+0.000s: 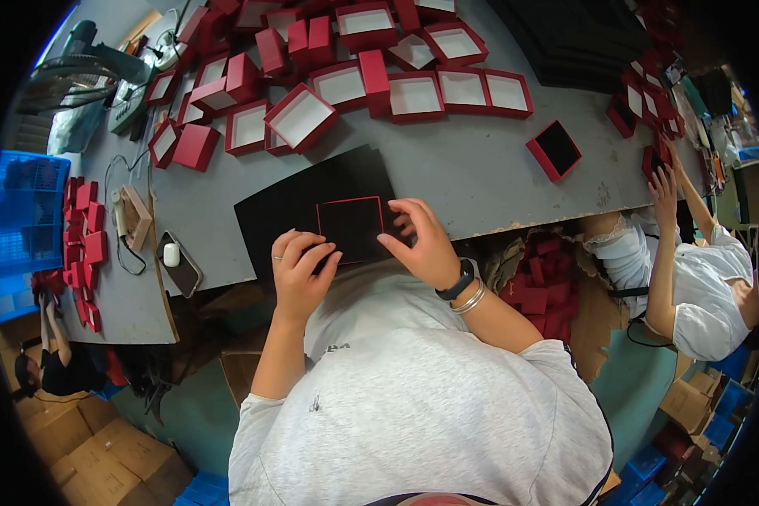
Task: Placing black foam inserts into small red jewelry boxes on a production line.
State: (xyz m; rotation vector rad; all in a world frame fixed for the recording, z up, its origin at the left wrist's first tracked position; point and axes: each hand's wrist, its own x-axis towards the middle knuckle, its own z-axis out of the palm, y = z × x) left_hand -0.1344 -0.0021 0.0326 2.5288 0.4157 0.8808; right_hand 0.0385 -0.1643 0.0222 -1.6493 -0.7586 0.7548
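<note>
- Between your hands lies a black-lined, red-edged box [350,229], resting on black sheets [266,207], probably kept close so both sides stay within reach.
- At its left edge, your left hand [299,271] has loosely curled fingers; at its right, your right hand [423,244] is half spread, seemingly to steady it. You can't tell whether either grips.
- Beyond your hands, white-lined red boxes [416,94] crowd together, perhaps set back to spare working room.
</note>
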